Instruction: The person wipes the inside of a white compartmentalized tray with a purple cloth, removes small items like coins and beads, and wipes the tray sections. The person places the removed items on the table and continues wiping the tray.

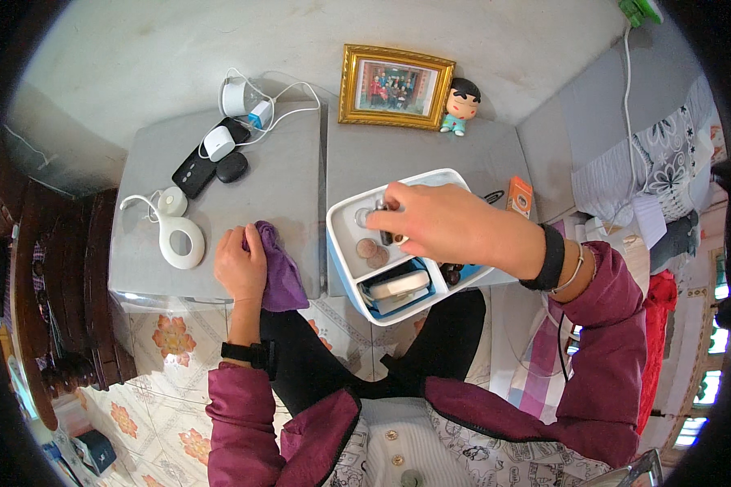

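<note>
My left hand (240, 264) rests on the grey tabletop with its fingers closed on a crumpled purple cloth (280, 272), which hangs over the front edge. Reaching in from the right, my right hand (439, 223) is over a white divided box (406, 315). Its fingertips pinch a small dark and silvery object (386, 213), partly hidden, above the box's large compartment. Two round brownish discs (371, 252) lie in that compartment. A white rounded device (399, 285) sits in the blue-lined front compartment. Small dark items (450, 273) show in the neighbouring section, partly under my wrist.
A gold picture frame (396, 87) and a cartoon figurine (460, 107) stand by the wall. Further left lie a black phone (193, 172), a charger with white cable (261, 114), a black round case (231, 167) and a white ring-shaped device (181, 241). An orange packet (519, 197) lies right.
</note>
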Motion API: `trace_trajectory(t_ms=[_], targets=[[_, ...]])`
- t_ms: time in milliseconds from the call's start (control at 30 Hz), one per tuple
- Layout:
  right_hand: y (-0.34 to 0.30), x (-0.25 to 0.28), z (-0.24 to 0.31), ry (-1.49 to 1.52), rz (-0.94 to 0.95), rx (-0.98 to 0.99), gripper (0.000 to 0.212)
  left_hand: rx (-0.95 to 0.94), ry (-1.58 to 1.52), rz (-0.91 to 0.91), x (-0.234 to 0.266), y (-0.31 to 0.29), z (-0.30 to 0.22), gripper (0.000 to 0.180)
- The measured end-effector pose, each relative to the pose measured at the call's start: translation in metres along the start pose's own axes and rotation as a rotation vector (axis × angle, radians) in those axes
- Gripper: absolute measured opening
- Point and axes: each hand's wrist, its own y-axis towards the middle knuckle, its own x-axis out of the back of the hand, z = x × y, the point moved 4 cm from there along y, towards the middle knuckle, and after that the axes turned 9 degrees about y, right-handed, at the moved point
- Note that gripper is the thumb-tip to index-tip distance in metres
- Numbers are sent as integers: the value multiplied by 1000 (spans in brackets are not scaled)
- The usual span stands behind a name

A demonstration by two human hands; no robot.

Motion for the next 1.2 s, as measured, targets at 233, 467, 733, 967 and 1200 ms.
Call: trace_trajectory(t_ms=[233, 467, 733, 967, 1200], targets=[[-1, 10, -20, 202, 57, 1, 25, -20, -24, -51, 2, -1, -1, 28], [0, 15, -38, 406, 31, -48, 22, 22, -47, 5, 3, 0, 0, 29], [-4, 29, -31, 206, -183, -59, 19, 11, -63, 9, 2, -1, 0, 31], [-4, -7, -20, 60, -186, -51, 18, 14, -75, -4, 4, -1, 0, 29], [9, 29, -6, 226, -288, -92, 18, 4, -101, -42, 6, -1, 0, 24]])
